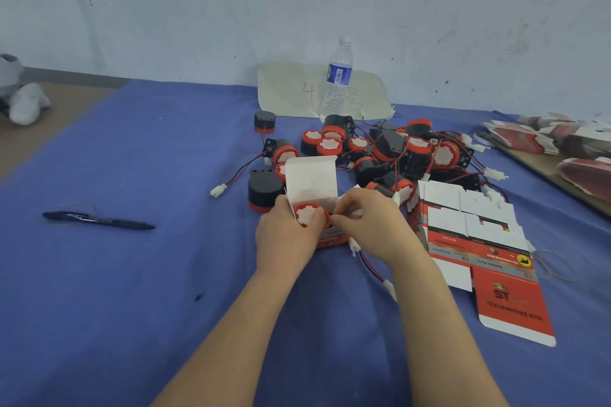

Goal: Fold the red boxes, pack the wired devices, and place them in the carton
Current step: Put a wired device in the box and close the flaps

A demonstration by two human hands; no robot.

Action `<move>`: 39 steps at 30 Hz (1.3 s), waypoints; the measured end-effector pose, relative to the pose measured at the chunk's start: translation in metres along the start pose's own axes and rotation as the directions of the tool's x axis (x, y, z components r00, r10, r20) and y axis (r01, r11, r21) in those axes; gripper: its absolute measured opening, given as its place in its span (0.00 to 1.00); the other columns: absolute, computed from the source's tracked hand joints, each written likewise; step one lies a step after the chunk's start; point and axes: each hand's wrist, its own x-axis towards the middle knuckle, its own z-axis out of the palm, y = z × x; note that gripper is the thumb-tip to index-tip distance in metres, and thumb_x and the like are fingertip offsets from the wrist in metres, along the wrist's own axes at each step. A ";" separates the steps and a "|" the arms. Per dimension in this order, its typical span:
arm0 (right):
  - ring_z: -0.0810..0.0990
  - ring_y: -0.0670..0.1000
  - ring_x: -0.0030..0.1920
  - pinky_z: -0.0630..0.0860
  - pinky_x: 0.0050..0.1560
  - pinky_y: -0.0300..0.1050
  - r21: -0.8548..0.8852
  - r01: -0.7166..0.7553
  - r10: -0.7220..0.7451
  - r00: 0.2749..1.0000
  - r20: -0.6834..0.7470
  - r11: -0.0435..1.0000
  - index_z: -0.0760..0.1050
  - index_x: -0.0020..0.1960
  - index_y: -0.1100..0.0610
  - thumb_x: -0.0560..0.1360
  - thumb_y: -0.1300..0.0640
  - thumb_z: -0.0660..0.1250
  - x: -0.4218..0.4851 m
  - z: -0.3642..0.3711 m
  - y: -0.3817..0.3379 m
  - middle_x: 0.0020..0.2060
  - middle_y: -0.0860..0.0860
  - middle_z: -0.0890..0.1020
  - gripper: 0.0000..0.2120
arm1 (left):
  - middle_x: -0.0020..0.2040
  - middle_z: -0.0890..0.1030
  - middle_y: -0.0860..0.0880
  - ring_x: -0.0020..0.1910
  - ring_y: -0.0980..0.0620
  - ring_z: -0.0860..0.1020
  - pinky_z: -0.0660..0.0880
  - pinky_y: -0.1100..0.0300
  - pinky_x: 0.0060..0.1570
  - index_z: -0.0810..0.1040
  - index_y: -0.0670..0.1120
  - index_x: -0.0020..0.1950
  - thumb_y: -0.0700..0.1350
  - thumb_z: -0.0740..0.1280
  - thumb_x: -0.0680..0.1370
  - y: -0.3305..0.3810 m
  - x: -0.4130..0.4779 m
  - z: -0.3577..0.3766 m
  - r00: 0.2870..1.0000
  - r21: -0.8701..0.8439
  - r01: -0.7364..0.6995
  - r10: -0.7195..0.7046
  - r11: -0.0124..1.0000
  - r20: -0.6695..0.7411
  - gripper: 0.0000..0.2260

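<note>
Now box (331,239) steadied by left hand (284,238), grip curled round it, lid kept up for seating device (309,215); right hand (367,225) grip pinched on box rim, wire (372,266) trailing beside box.

the cloth (132,274) is looking like matt blue woven fabric, slightly creased. the box (310,182) is showing matt white card inside, printed red outside. at 3 o'clock of it, the flat boxes (509,301) are showing smooth printed card. the devices (390,145) at 1 o'clock are looking like matt black plastic with red plastic rims. the bottle (337,82) at 12 o'clock is showing clear glossy plastic; the pen (99,220) at 9 o'clock is shining black.
</note>
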 end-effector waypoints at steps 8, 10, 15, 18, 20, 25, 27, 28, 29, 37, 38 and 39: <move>0.79 0.53 0.39 0.79 0.42 0.48 -0.201 0.027 -0.027 1.000 0.003 0.979 0.83 0.42 0.57 0.76 0.50 0.67 -0.005 -0.002 -0.009 0.37 0.53 0.83 0.12 | 0.56 0.78 0.48 0.56 0.46 0.75 0.76 0.46 0.54 0.70 0.47 0.59 0.53 0.67 0.75 -0.001 0.001 -0.001 1.000 -0.001 -0.006 0.006 1.000 -0.012 0.17; 0.79 0.54 0.38 0.75 0.39 0.47 -0.221 0.029 -0.011 0.996 0.083 0.975 0.83 0.41 0.58 0.77 0.47 0.65 -0.007 -0.007 -0.011 0.35 0.55 0.82 0.16 | 0.56 0.78 0.49 0.57 0.46 0.75 0.76 0.46 0.55 0.70 0.48 0.59 0.52 0.67 0.75 -0.002 0.000 -0.001 1.000 -0.004 -0.005 0.005 1.000 -0.021 0.16; 0.79 0.60 0.46 0.77 0.49 0.56 -0.213 0.061 -0.012 0.975 0.221 0.975 0.83 0.46 0.62 0.77 0.50 0.64 -0.009 -0.012 -0.012 0.44 0.60 0.83 0.16 | 0.54 0.78 0.49 0.55 0.48 0.75 0.76 0.46 0.54 0.71 0.48 0.56 0.50 0.67 0.74 -0.003 0.003 0.000 1.000 -0.030 -0.004 0.004 1.000 -0.024 0.14; 0.79 0.59 0.46 0.77 0.48 0.56 -0.212 0.077 -0.031 0.977 0.212 0.974 0.83 0.45 0.61 0.76 0.49 0.65 -0.009 -0.007 -0.012 0.43 0.59 0.83 0.15 | 0.57 0.74 0.47 0.57 0.48 0.72 0.75 0.49 0.55 0.72 0.45 0.60 0.49 0.68 0.73 -0.005 0.005 0.001 0.994 0.010 -0.048 0.048 0.999 -0.102 0.18; 0.78 0.57 0.46 0.76 0.48 0.54 -0.223 0.085 -0.050 0.986 0.160 0.971 0.84 0.45 0.58 0.77 0.49 0.65 -0.008 -0.001 -0.012 0.45 0.57 0.82 0.14 | 0.58 0.69 0.49 0.56 0.50 0.70 0.74 0.54 0.52 0.68 0.44 0.62 0.47 0.71 0.73 -0.004 0.003 0.000 0.975 -0.026 -0.087 0.080 0.996 -0.207 0.22; 0.61 0.56 0.69 0.63 0.62 0.43 -0.165 0.065 -0.067 0.998 -0.005 0.984 0.85 0.46 0.54 0.76 0.51 0.68 -0.001 0.019 -0.006 0.74 0.52 0.59 0.09 | 0.55 0.71 0.53 0.49 0.57 0.75 0.72 0.73 0.40 0.65 0.50 0.57 0.48 0.69 0.76 -0.007 -0.001 -0.002 0.948 -0.137 -0.269 0.237 0.953 -0.212 0.15; 0.62 0.53 0.72 0.65 0.64 0.44 -0.125 0.054 -0.057 0.998 -0.020 0.991 0.85 0.47 0.56 0.76 0.54 0.68 0.001 0.024 -0.006 0.76 0.52 0.56 0.09 | 0.54 0.75 0.51 0.50 0.58 0.75 0.71 0.74 0.43 0.70 0.50 0.55 0.50 0.63 0.79 -0.008 0.002 -0.002 0.957 -0.174 -0.273 0.249 0.946 -0.150 0.07; 0.63 0.51 0.72 0.66 0.63 0.45 -0.132 0.063 -0.068 0.997 -0.030 0.989 0.84 0.49 0.56 0.77 0.54 0.67 0.001 0.025 -0.005 0.76 0.52 0.58 0.08 | 0.55 0.76 0.51 0.50 0.59 0.75 0.70 0.74 0.44 0.72 0.49 0.54 0.50 0.59 0.81 -0.009 0.003 -0.002 0.963 -0.208 -0.259 0.234 0.943 -0.136 0.06; 0.64 0.51 0.72 0.67 0.63 0.45 -0.146 0.076 -0.083 0.996 -0.042 0.986 0.84 0.50 0.56 0.77 0.55 0.67 0.002 0.027 -0.005 0.76 0.51 0.59 0.08 | 0.55 0.76 0.50 0.51 0.61 0.75 0.69 0.76 0.45 0.74 0.50 0.53 0.48 0.57 0.82 -0.010 0.004 -0.002 0.966 -0.228 -0.247 0.219 0.942 -0.139 0.07; 0.68 0.56 0.67 0.70 0.53 0.46 -0.183 0.235 -0.268 0.946 -0.180 0.954 0.74 0.56 0.58 0.74 0.65 0.63 -0.004 0.046 -0.019 0.74 0.52 0.63 0.12 | 0.57 0.71 0.46 0.53 0.49 0.73 0.74 0.53 0.55 0.73 0.49 0.50 0.36 0.62 0.79 -0.011 0.016 -0.012 0.980 -0.150 -0.168 0.148 0.974 -0.134 0.08; 0.69 0.57 0.66 0.71 0.51 0.47 -0.175 0.231 -0.263 0.946 -0.191 0.957 0.73 0.59 0.57 0.74 0.65 0.64 -0.004 0.048 -0.019 0.76 0.52 0.56 0.15 | 0.58 0.69 0.47 0.53 0.50 0.74 0.75 0.54 0.55 0.72 0.49 0.53 0.36 0.62 0.78 -0.010 0.016 -0.013 0.983 -0.187 -0.145 0.120 0.972 -0.136 0.08; 0.71 0.57 0.65 0.72 0.48 0.46 -0.158 0.221 -0.251 0.946 -0.207 0.962 0.71 0.62 0.55 0.74 0.64 0.64 -0.004 0.050 -0.018 0.78 0.52 0.49 0.18 | 0.60 0.68 0.47 0.54 0.50 0.73 0.75 0.56 0.55 0.71 0.48 0.57 0.37 0.63 0.78 -0.010 0.016 -0.013 0.986 -0.215 -0.127 0.099 0.968 -0.137 0.10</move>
